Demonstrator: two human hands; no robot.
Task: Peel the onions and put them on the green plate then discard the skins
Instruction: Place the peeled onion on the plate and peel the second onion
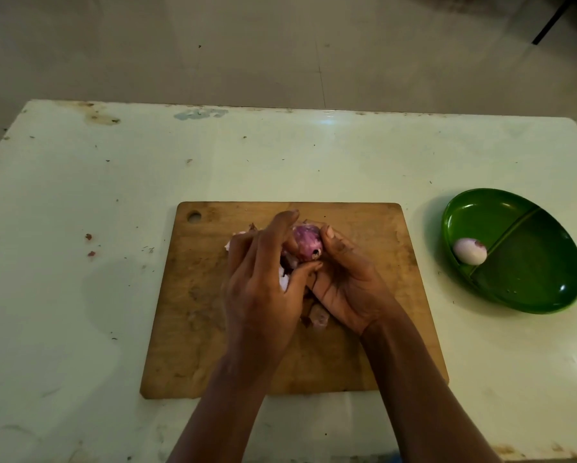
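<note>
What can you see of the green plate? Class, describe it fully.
The green plate is oval, glossy and looks plastic, with a ridge dividing it into two compartments. It sits flat on the table, right of the board and apart from it. One peeled onion lies in the smaller, left compartment against the ridge. No hand touches it.

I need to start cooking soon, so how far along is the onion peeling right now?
Done: one peeled onion lies in the green plate. In hand: the left hand and right hand grip a second onion over the cutting board; it looks only partly peeled. Left: finish it, plate it, then discard the skins lying on the board.
</note>
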